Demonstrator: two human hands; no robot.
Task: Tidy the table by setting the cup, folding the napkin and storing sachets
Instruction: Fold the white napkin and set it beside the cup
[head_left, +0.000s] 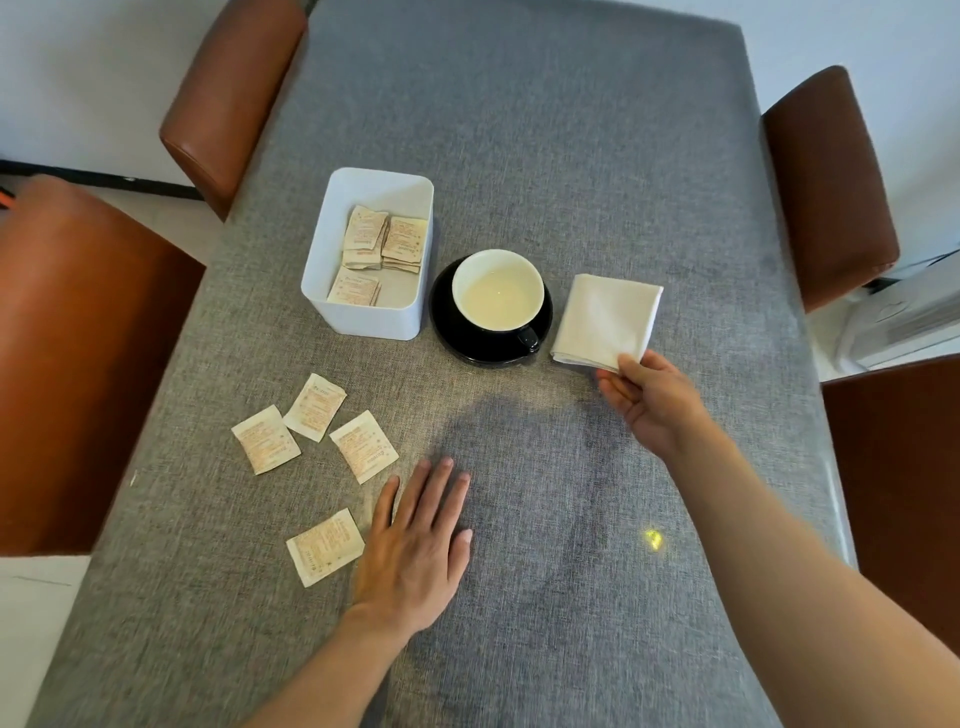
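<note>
A black cup (497, 290) with a white inside stands upright on a black saucer (457, 332) mid-table. Right of it lies a folded white napkin (605, 314); my right hand (649, 402) pinches its near corner. A white box (363, 312) left of the saucer holds several sachets (384, 244). Several more sachets lie loose on the cloth, one group (314, 431) near the left edge and one sachet (324, 545) beside my left hand (415, 545), which rests flat with fingers spread, holding nothing.
The table wears a grey cloth (545, 156) with a darker damp-looking patch (535, 467) in front of me. Brown chairs stand at the left (78, 364), back left (228, 88) and right (826, 187).
</note>
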